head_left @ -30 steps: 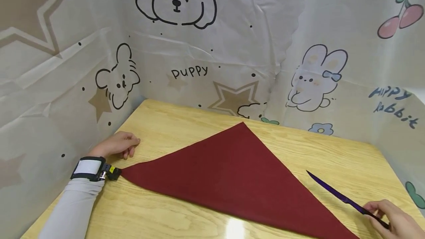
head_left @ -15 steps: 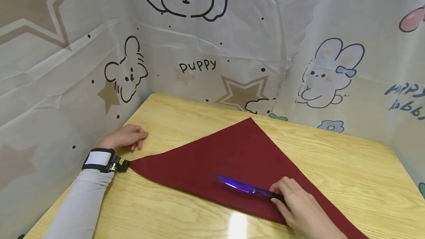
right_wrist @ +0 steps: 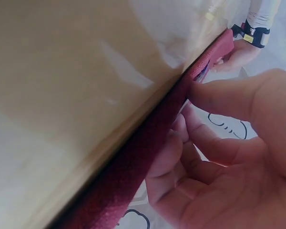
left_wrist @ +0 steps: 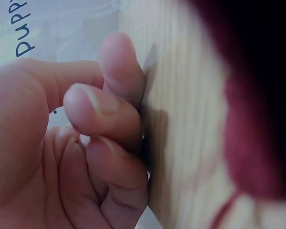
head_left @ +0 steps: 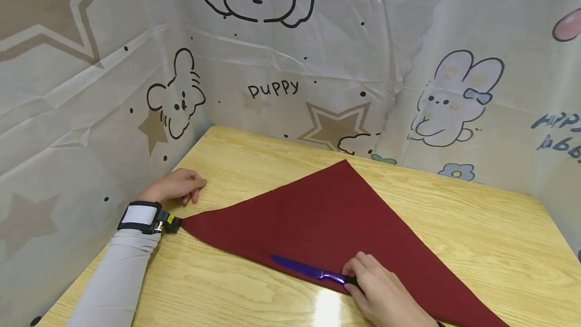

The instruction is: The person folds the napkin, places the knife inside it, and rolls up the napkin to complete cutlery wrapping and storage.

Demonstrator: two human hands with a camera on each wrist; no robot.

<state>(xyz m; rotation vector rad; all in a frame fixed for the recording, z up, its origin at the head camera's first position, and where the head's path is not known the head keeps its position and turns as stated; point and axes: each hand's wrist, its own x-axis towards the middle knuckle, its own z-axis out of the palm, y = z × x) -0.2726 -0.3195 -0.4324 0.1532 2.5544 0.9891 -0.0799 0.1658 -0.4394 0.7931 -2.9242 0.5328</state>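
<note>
A dark red cloth (head_left: 327, 216) lies as a large triangle on the wooden table, its folded long edge towards me. Close to that edge, a knife with a shiny purple-blue blade (head_left: 297, 267) lies along the cloth, tip pointing left. My right hand (head_left: 379, 289) pinches its black handle between thumb and fingers. In the right wrist view the thumb (right_wrist: 229, 98) hides most of the knife. My left hand (head_left: 177, 185) rests on the table beyond the cloth's left corner, fingers loosely curled (left_wrist: 107, 112) and holding nothing.
A pale wooden table (head_left: 236, 153) carries the cloth. Behind it and at both sides hangs a printed curtain (head_left: 254, 54) with puppy, star and rabbit drawings. The left wrist's camera (head_left: 172, 223) sits right at the cloth's left corner.
My right hand has carried the knife from the table right of the cloth leftward, onto the cloth near its front edge. The left hand keeps its place; the head view has shifted slightly.
</note>
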